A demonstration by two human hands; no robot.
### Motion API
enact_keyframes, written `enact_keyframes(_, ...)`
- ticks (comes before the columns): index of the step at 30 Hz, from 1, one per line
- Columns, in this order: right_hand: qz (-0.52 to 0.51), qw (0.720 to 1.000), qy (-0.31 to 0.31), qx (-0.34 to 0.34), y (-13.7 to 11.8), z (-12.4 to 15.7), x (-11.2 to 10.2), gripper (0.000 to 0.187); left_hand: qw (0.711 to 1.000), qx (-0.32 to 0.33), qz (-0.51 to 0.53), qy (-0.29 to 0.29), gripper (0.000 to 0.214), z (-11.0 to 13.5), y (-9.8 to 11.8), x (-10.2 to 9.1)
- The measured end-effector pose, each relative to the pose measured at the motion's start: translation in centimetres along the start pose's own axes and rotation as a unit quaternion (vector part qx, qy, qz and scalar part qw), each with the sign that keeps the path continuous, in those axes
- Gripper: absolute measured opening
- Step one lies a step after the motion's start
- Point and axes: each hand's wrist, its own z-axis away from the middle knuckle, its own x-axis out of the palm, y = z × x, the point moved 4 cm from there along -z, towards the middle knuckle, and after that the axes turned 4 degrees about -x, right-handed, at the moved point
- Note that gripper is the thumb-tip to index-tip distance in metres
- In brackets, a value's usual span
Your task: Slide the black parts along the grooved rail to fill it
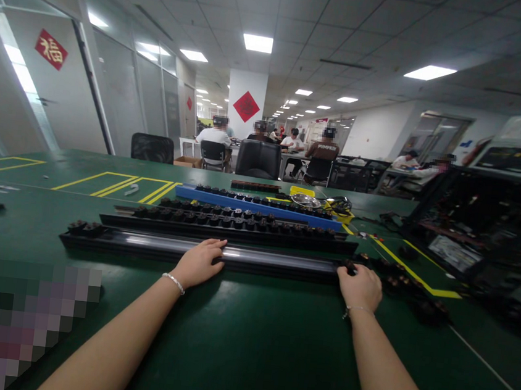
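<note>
A long black rail (148,242) with a shiny strip along its channel lies crosswise on the green table in front of me. My left hand (200,264) grips the rail near its middle, fingers over the top and thumb on the near side. At the rail's right end, my right hand (361,286) is closed on a small black part (349,268), mostly hidden by the fingers. A few round black pieces (84,228) sit at the rail's left end. Just behind lies another black rail (228,234) with a row of round black pieces (225,221) at it.
A blue rail (259,206) bearing black pieces lies farther back, near a metal dish (306,200) and yellow trays. Loose black parts (401,278) lie right of my hand. An open-framed dark machine (453,221) stands at right. A pixelated object is at lower left. People sit beyond.
</note>
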Motion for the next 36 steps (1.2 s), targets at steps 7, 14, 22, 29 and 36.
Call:
enact_keyframes(7,-0.001,1.000,0.015,0.011,0.5,-0.1,-0.3,0.040,1.000,-0.005,-0.002,-0.006,0.018,-0.1,0.0,0.0)
enact_keyframes(14,-0.002,1.000,0.020,0.011,0.6,-0.3,-0.5,0.040,1.000,-0.010,0.001,-0.008,0.017,0.0,-0.1,0.1)
enact_keyframes(22,-0.024,0.998,-0.026,0.060,1.1,-0.7,-0.6,0.044,1.000,-0.005,0.004,-0.005,0.019,-0.1,-0.1,0.2)
enact_keyframes(29,-0.038,0.994,-0.044,0.087,1.5,-0.7,-0.7,0.049,1.000,-0.010,0.000,-0.011,0.019,-0.1,-0.1,0.1)
enact_keyframes(36,-0.050,0.992,-0.043,0.105,1.7,-0.8,-0.8,0.051,1.000,-0.008,-0.001,-0.008,0.019,-0.1,-0.1,0.2)
